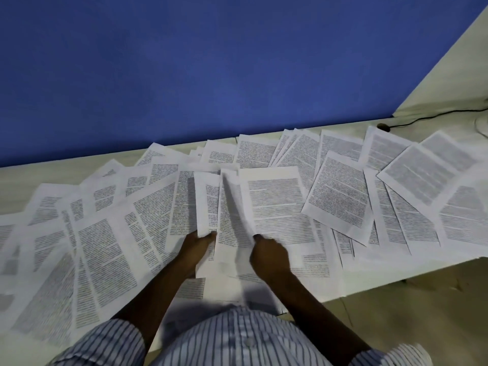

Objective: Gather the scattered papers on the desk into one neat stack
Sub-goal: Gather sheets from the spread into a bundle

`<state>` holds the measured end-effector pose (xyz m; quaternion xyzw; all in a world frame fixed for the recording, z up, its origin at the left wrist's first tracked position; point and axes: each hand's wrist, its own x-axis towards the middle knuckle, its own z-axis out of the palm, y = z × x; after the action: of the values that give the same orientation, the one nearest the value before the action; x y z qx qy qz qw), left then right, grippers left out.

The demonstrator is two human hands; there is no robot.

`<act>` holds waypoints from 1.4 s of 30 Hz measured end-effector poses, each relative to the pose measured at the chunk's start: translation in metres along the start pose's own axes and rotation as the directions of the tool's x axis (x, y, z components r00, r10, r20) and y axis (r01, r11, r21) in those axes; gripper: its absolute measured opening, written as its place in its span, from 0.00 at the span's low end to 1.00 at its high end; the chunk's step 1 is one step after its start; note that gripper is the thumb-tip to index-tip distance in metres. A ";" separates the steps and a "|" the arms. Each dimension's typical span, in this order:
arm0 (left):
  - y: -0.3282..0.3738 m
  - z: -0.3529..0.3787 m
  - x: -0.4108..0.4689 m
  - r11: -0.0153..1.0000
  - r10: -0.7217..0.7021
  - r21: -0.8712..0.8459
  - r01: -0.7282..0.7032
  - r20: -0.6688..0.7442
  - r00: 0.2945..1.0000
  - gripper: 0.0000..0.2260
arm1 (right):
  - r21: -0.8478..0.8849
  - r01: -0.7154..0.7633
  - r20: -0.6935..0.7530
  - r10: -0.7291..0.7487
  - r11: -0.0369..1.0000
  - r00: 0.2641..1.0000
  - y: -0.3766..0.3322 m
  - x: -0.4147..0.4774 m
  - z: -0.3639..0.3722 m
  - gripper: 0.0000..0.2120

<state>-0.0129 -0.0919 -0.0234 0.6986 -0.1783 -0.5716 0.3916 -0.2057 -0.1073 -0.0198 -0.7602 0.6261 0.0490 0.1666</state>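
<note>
The left hand (200, 245) pinches a sheet (207, 204) by its near edge; the right hand (269, 256) grips a lifted page (232, 215) (blurred). Scattered papers (340, 191) cover the desk (52, 173).

Shot from one wide-angle camera worn on the head. Looked forward and steeply down, over the striped shirt (237, 339) at the bottom edge, onto the bench (39, 177). Sat close above the near side, close enough to place the left grip (200, 244) and the right grip (269, 256) just below centre. Took in the spread of papers (340, 191) from the left margin to the right, with the blue wall (184, 62) filling the upper half and a black cable (435, 115) at far right.
</note>
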 end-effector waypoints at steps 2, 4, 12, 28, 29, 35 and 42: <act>-0.006 -0.003 0.011 0.997 -0.013 -0.070 0.013 0.005 1.000 0.31 | 0.047 0.094 0.081 -0.098 0.994 0.992 -0.016 -0.008 0.013 0.20; -0.004 0.000 0.011 0.989 -0.035 -0.143 0.038 0.020 0.999 0.36 | 0.187 0.166 0.145 -0.194 0.968 0.970 -0.023 -0.013 0.017 0.19; -0.009 -0.002 0.003 0.970 0.056 0.238 -0.054 -0.002 0.998 0.18 | 0.740 0.047 -0.066 0.003 0.671 0.998 0.018 -0.014 -0.003 0.06; -0.015 -0.011 -0.010 0.980 0.038 0.188 -0.072 0.181 0.983 0.18 | 0.503 -0.178 0.144 0.121 0.846 0.982 0.041 0.012 0.011 0.16; -0.017 -0.010 -0.009 0.974 0.054 0.210 -0.085 0.153 0.987 0.18 | 0.485 -0.114 0.126 0.060 0.867 0.990 0.041 0.010 0.010 0.16; -0.024 -0.043 -0.005 1.000 0.010 0.028 -0.013 0.103 0.995 0.16 | 0.609 -0.256 -0.082 0.380 0.751 0.921 0.085 -0.012 0.004 0.09; -0.030 -0.054 -0.015 0.979 -0.131 -0.127 0.157 0.193 0.972 0.13 | 0.738 -0.402 0.237 0.350 0.541 0.906 0.090 -0.063 0.014 0.17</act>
<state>0.0276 -0.0442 -0.0344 0.6246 -0.1214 -0.6718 0.3793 -0.3040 -0.0588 -0.0324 -0.4599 0.7283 -0.1662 0.4801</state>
